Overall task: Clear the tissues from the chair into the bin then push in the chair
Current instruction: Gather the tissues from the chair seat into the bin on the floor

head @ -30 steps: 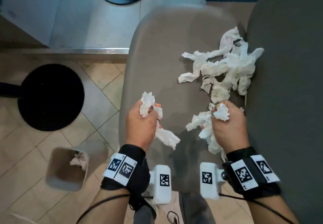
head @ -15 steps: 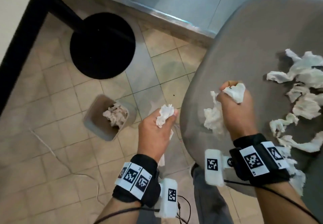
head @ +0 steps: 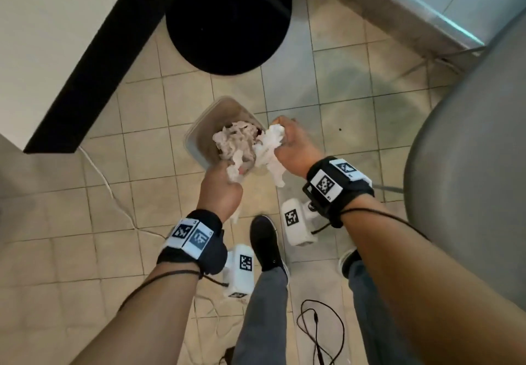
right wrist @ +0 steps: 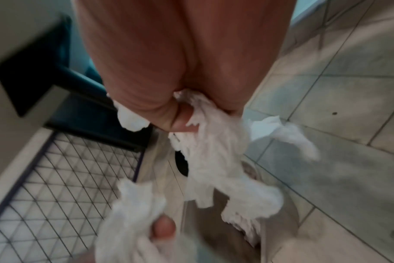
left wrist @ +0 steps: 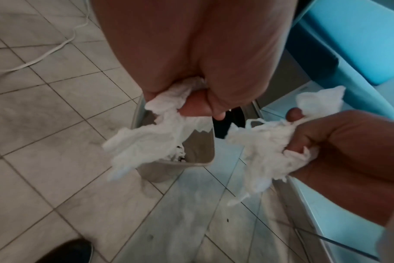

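A small beige bin (head: 196, 134) stands on the tiled floor, holding crumpled tissues (head: 233, 140). My left hand (head: 220, 191) hovers at the bin's near rim and grips a white tissue wad (left wrist: 155, 131). My right hand (head: 296, 148) is at the bin's right rim, clutching another tissue wad (head: 270, 148) that hangs from the fist (right wrist: 216, 160). The grey chair (head: 466, 171) shows at the right edge; its seat top is out of view.
A black round table base (head: 227, 20) lies beyond the bin, and a dark table edge (head: 94, 63) runs at the upper left. White and black cables (head: 318, 333) trail on the floor near my shoes (head: 266, 242). A metal step (head: 398, 3) crosses the upper right.
Both hands have swung left from the chair seat to the bin, carrying their tissues. The view has turned toward the floor and the chair's tissues have left the frame.
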